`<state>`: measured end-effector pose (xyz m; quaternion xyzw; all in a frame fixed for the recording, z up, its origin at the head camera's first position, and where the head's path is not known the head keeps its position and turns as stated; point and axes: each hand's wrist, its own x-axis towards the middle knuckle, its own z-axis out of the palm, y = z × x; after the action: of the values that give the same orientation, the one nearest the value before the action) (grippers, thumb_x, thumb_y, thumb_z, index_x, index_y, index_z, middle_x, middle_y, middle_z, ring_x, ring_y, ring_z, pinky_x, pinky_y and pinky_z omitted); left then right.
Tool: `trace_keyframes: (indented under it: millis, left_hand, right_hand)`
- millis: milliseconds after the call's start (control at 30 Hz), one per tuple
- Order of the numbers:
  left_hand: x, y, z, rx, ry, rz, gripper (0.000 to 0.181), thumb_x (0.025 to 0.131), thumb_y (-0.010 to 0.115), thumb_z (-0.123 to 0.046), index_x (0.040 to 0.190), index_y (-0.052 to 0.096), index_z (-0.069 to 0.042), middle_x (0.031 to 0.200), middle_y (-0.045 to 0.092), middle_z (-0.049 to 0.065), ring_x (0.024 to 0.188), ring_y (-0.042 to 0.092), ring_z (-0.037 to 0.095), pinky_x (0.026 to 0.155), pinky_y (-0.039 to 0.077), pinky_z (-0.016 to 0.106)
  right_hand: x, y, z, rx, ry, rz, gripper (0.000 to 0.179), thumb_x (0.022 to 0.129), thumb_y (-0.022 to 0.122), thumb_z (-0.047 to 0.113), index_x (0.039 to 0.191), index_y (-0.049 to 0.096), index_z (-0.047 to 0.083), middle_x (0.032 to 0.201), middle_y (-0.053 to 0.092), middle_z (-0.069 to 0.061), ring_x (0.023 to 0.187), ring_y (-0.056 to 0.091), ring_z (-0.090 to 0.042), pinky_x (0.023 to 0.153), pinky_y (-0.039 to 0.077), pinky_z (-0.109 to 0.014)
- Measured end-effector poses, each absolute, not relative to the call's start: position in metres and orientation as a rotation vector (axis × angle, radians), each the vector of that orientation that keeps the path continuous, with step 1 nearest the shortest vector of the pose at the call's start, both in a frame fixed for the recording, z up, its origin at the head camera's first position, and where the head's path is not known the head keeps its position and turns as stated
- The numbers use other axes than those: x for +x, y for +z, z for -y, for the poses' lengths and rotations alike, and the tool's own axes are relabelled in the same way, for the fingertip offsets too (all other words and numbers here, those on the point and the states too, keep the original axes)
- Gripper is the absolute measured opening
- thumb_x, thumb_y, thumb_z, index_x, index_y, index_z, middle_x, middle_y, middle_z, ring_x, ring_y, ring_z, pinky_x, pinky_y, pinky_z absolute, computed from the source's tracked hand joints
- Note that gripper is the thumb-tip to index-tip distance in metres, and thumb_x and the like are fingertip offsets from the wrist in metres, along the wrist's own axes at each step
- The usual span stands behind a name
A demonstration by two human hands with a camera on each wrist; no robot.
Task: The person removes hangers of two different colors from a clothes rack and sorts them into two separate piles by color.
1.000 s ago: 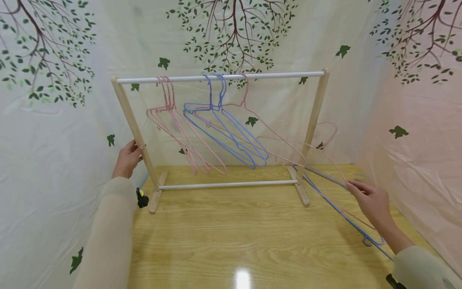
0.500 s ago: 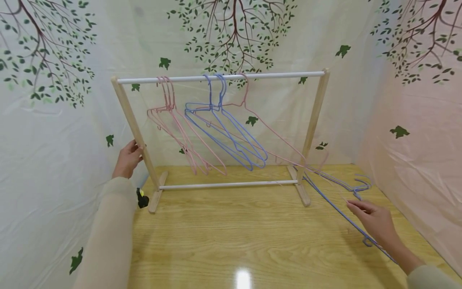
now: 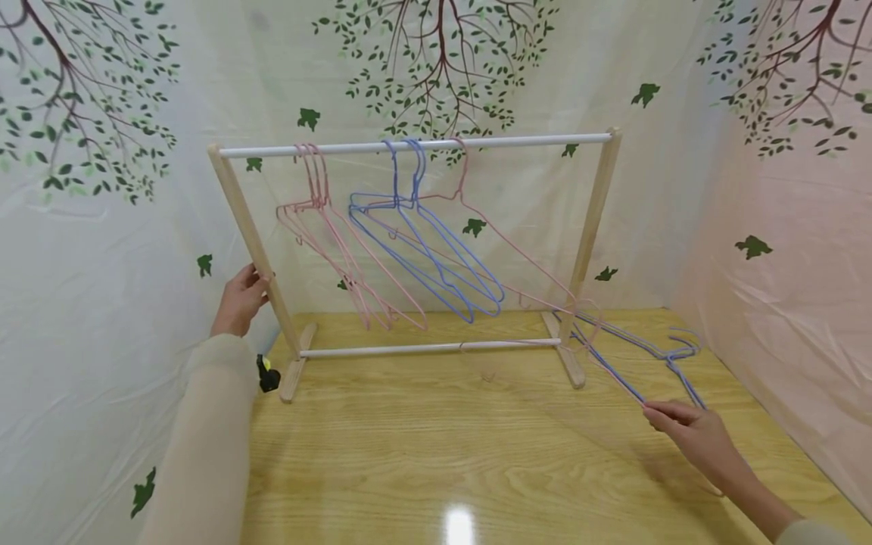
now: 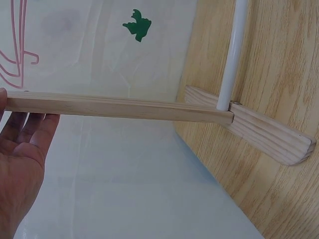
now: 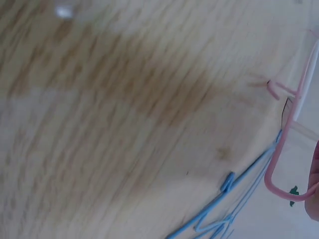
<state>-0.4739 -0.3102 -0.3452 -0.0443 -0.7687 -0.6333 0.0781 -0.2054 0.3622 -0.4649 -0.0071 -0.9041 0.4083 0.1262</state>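
Note:
In the head view, my left hand (image 3: 238, 303) holds the left wooden post (image 3: 244, 219) of a small clothes rack. The left wrist view shows the fingers (image 4: 37, 132) under that post. Low over the table at the right, my right hand (image 3: 702, 439) pinches a thin pink hanger (image 5: 280, 154), blurred in the head view. Blue hangers (image 3: 609, 371) lie beneath and beside this hand, which partly covers them. From the rack's white top rail (image 3: 518, 142) hang several pink hangers at the left, blue hangers (image 3: 415, 174) in the middle, then one pink hanger (image 3: 466, 166).
The rack stands on two wooden feet (image 3: 296, 371) on a wood-grain table (image 3: 409, 454). A white lower bar (image 3: 388, 350) joins them. Leaf-patterned sheets (image 3: 783, 318) enclose the table at the back and sides. A small black object (image 3: 269, 375) sits beside the left foot.
My right hand has moved down toward the tabletop with the pink hanger, whose hook has dropped from beside the right post to a lower, more leftward spot. The left hand stays on its post.

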Motion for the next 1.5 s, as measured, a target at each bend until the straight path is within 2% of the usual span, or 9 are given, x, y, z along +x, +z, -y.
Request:
trace_keyframes:
  millis: [33, 133, 367, 500, 700, 867, 933, 1300, 1500]
  left_hand:
    - [-0.474, -0.345, 0.311, -0.131, -1.898, 2.301, 0.052, 0.098, 0.037, -0.023, 0.145, 0.019, -0.013, 0.141, 0.029, 0.020, 0.122, 0.036, 0.032, 0.101, 0.032, 0.042]
    - [-0.476, -0.346, 0.312, -0.129, -1.906, 2.302, 0.052, 0.098, 0.038, -0.023, 0.146, 0.018, -0.014, 0.142, 0.029, 0.020, 0.122, 0.036, 0.032, 0.101, 0.032, 0.042]
    - [-0.481, -0.346, 0.312, -0.122, -1.911, 2.322, 0.052, 0.098, 0.038, -0.025, 0.146, 0.019, -0.018, 0.143, 0.028, 0.018, 0.123, 0.036, 0.031, 0.102, 0.031, 0.044]
    - [-0.482, -0.346, 0.312, -0.137, -1.902, 2.333, 0.053, 0.098, 0.038, -0.026, 0.146, 0.018, -0.018, 0.143, 0.027, 0.017, 0.124, 0.035, 0.031, 0.102, 0.030, 0.044]
    - [-0.484, -0.346, 0.312, -0.146, -1.899, 2.337, 0.053, 0.097, 0.038, -0.027, 0.146, 0.018, -0.019, 0.143, 0.027, 0.017, 0.124, 0.035, 0.031, 0.102, 0.030, 0.044]
    - [-0.486, -0.346, 0.313, -0.159, -1.907, 2.337, 0.053, 0.098, 0.038, -0.026, 0.146, 0.017, -0.017, 0.143, 0.027, 0.018, 0.124, 0.035, 0.031, 0.102, 0.031, 0.043]
    - [-0.487, -0.346, 0.313, -0.162, -1.915, 2.337, 0.053, 0.098, 0.037, -0.025, 0.146, 0.017, -0.017, 0.143, 0.026, 0.019, 0.124, 0.034, 0.032, 0.103, 0.030, 0.044]
    - [-0.491, -0.345, 0.312, -0.138, -1.907, 2.343, 0.053, 0.098, 0.038, -0.023, 0.146, 0.017, -0.017, 0.141, 0.029, 0.020, 0.125, 0.032, 0.031, 0.103, 0.029, 0.045]
    - [-0.493, -0.346, 0.315, -0.163, -1.916, 2.341, 0.054, 0.098, 0.038, -0.024, 0.146, 0.017, -0.015, 0.141, 0.028, 0.020, 0.125, 0.032, 0.032, 0.103, 0.029, 0.045]
  right_hand:
    - [-0.206, -0.466, -0.360, -0.020, 1.179, 2.632, 0.032, 0.090, 0.056, 0.033, 0.108, 0.066, 0.008, 0.101, 0.066, -0.007, 0.083, 0.062, -0.009, 0.066, 0.051, -0.021]
    - [-0.209, -0.472, -0.355, -0.031, 1.125, 2.651, 0.033, 0.090, 0.056, 0.034, 0.108, 0.066, 0.009, 0.100, 0.066, -0.009, 0.081, 0.062, -0.011, 0.063, 0.050, -0.020]
    - [-0.215, -0.486, -0.339, -0.034, 1.056, 2.681, 0.033, 0.088, 0.058, 0.036, 0.103, 0.069, 0.008, 0.096, 0.067, -0.004, 0.083, 0.058, -0.003, 0.062, 0.049, -0.021]
    - [-0.219, -0.489, -0.329, -0.042, 1.014, 2.708, 0.035, 0.088, 0.057, 0.038, 0.102, 0.069, 0.009, 0.094, 0.068, -0.001, 0.085, 0.060, -0.007, 0.065, 0.050, -0.021]
    - [-0.226, -0.496, -0.320, -0.105, 1.062, 2.748, 0.040, 0.088, 0.055, 0.043, 0.106, 0.067, 0.010, 0.101, 0.066, -0.004, 0.073, 0.056, -0.011, 0.057, 0.046, -0.022]
    - [-0.233, -0.500, -0.315, -0.053, 1.015, 2.738, 0.033, 0.088, 0.057, 0.037, 0.104, 0.068, 0.010, 0.098, 0.066, -0.001, 0.080, 0.059, -0.014, 0.062, 0.049, -0.022]
    - [-0.234, -0.500, -0.313, -0.023, 0.962, 2.733, 0.030, 0.088, 0.059, 0.034, 0.101, 0.069, 0.010, 0.095, 0.067, 0.001, 0.086, 0.060, -0.016, 0.066, 0.050, -0.023]
    - [-0.239, -0.494, -0.308, -0.030, 0.853, 2.632, 0.027, 0.086, 0.062, 0.032, 0.100, 0.069, 0.009, 0.087, 0.067, 0.003, 0.081, 0.060, -0.015, 0.062, 0.049, -0.024]
    - [-0.248, -0.476, -0.308, -0.042, 0.901, 2.595, 0.034, 0.090, 0.056, 0.035, 0.107, 0.066, 0.008, 0.095, 0.066, -0.003, 0.084, 0.060, -0.020, 0.063, 0.050, -0.027]
